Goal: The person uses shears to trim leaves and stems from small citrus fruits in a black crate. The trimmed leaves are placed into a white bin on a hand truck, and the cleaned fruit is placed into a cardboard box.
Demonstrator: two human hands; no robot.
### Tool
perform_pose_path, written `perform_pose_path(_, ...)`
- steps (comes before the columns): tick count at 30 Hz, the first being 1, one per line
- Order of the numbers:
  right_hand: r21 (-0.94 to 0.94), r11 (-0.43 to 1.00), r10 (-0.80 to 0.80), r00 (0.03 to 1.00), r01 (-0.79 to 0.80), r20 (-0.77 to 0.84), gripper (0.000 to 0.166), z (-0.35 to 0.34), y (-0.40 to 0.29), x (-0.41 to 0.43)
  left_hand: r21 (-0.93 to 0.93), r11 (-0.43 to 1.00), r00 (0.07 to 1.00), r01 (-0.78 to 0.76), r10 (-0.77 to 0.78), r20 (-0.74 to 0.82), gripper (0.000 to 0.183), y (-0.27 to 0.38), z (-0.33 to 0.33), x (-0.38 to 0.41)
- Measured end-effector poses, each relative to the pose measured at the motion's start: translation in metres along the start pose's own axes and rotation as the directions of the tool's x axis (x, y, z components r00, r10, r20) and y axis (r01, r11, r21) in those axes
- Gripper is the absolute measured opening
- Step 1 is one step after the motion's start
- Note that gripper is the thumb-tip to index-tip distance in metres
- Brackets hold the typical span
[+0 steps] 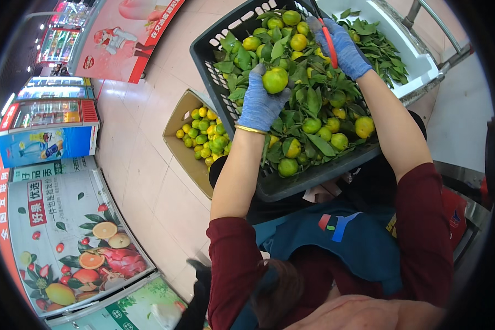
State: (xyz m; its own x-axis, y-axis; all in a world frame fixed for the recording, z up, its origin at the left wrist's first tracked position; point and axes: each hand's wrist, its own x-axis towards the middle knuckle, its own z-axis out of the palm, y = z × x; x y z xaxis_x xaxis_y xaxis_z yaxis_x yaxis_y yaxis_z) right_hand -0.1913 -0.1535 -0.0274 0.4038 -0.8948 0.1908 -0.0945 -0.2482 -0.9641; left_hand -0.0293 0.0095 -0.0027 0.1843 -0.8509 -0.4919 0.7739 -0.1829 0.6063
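Observation:
Inside a blue knit glove, my left hand (259, 105) holds a yellow-green mandarin (275, 80) above the near-left part of a black plastic crate (227, 109). Leafy mandarins (291, 147) and loose green leaves (313, 101) fill that crate, which sits over my lap. My right hand (343, 51), gloved the same way, grips scissors with a red handle (329, 43) over the crate's far right side. The blades point away at the top and are partly cut off by the picture's rim.
A cardboard box (196, 165) of trimmed mandarins (205, 134) stands on the tiled floor to the left. To the right, a white foam box (423, 68) holds cut leaves (379, 51), beside a metal rail (441, 27). Printed display panels (78, 231) and a chest freezer (49, 132) line the left.

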Motion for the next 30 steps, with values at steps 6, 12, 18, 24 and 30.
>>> perform_pose_path(6,-0.353,0.929,-0.051,0.983,0.112,0.177,0.058,0.018,-0.028,-0.023,-0.295,0.951,0.995,-0.093,0.078,-0.063,0.044,0.014,-0.021,0.015)
perform_pose_path(12,-0.556,0.748,-0.035,0.858,0.362,0.512,0.055,0.025,-0.044,-0.04,-0.316,0.886,0.937,-0.338,0.284,-0.205,0.045,0.028,-0.032,0.017)
perform_pose_path(18,-0.679,0.631,0.137,0.808,0.375,0.573,0.069,0.029,-0.05,-0.038,-0.21,0.89,0.907,-0.405,0.362,-0.214,0.042,0.03,-0.034,0.014)
perform_pose_path(24,-0.661,0.646,0.057,0.84,0.381,0.54,0.066,0.033,-0.046,-0.042,-0.084,0.939,0.927,-0.334,0.311,-0.208,0.039,0.022,-0.024,0.011)
perform_pose_path(30,-0.672,0.638,0.08,0.836,0.375,0.543,0.066,0.043,-0.04,-0.045,0.021,0.97,0.959,-0.241,0.241,-0.152,0.038,0.012,-0.015,0.008)
